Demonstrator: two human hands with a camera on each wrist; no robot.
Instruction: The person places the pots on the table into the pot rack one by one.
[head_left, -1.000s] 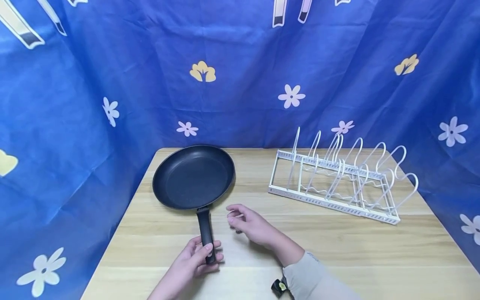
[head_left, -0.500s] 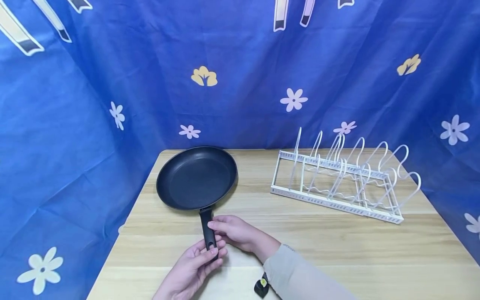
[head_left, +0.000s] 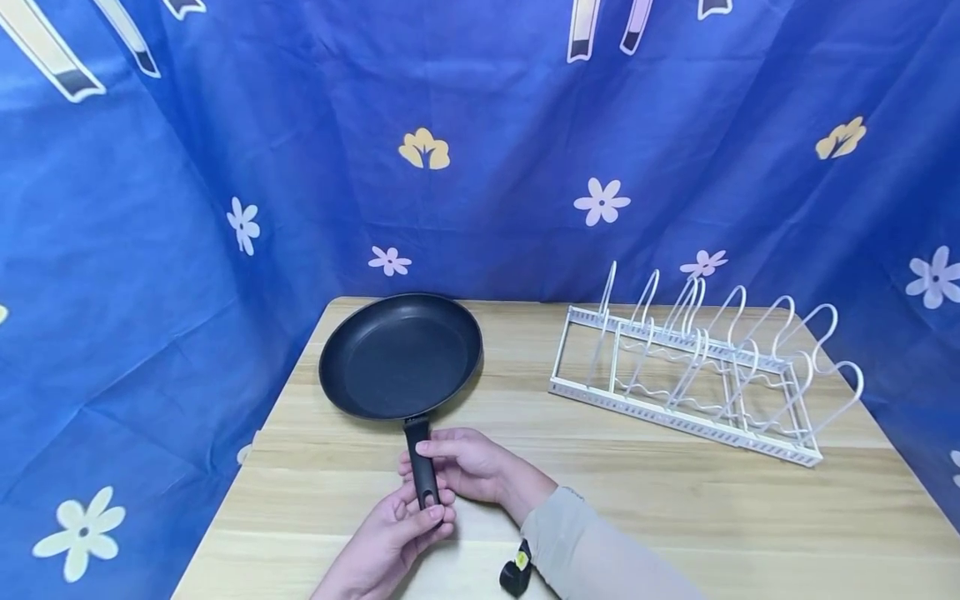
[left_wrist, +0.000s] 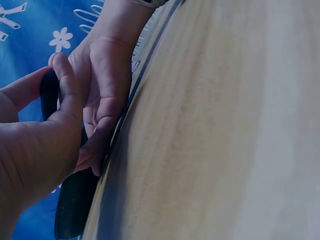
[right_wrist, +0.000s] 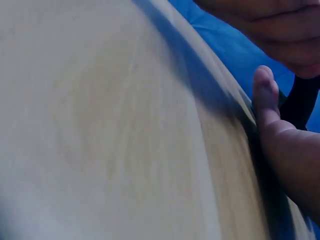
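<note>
Two hands held one black frying pan point(head_left: 401, 358), which sat left of centre in the frame, its long black handle point(head_left: 422, 467) running down toward the lower middle. At the handle's end, the left hand point(head_left: 393, 533) pinched it, thumb on top and fingers curled beneath. The right hand point(head_left: 472, 468) gripped higher up, nearer the pan, its thumb laid on top and its fingertips showing past the left side; the two hands were close together. Whether the pan's base touched the desk point(head_left: 637, 517) could not be told.

In the head view, the pan's upper rim overlapped the desk's far edge, and its left rim came near the slanting left edge. A stretch of wood separated the pan from a white wire rack point(head_left: 637, 407) at the right of the frame. That rack stood at an angle, its lower right corner nearest the viewer, with its rightmost loops reaching close to the desk's right edge. Wood also ran below the rack toward the lower right, partly crossed by a pale sleeve point(head_left: 592, 550). Blue patterned cloth point(head_left: 495, 125) rose behind the far edge and along both sides.
</note>
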